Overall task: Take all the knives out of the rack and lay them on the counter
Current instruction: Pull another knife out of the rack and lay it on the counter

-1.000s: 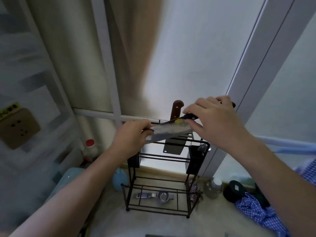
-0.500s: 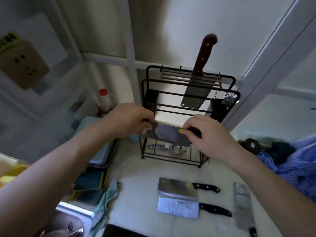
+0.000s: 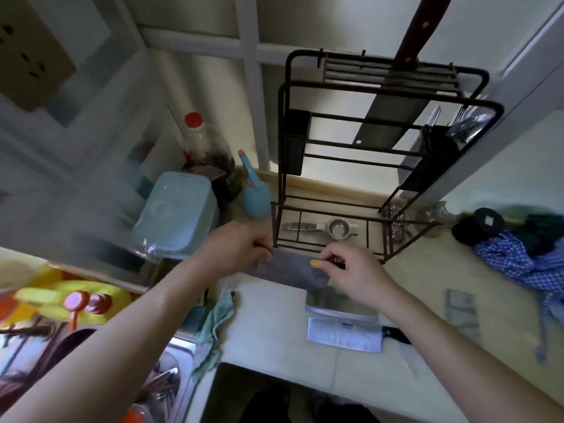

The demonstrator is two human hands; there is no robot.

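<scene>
A grey cleaver with a yellow sticker hangs level just above the counter, in front of the black wire rack. My left hand pinches the far end of its blade. My right hand grips it at the handle end. One cleaver with a red-brown handle still stands in the rack's top slots. Two cleavers lie on the counter below my right hand: one half hidden, one bright with a black handle. A third knife lies further right.
A teal box, a red-capped bottle and a blue spray bottle stand left of the rack. A metal squeezer lies under it. A blue checked cloth is at right, a green rag and the sink at left.
Both hands have carried the grey cleaver down from the rack's top to just above the counter. The view has tilted downward, bringing the counter and the laid knives into sight.
</scene>
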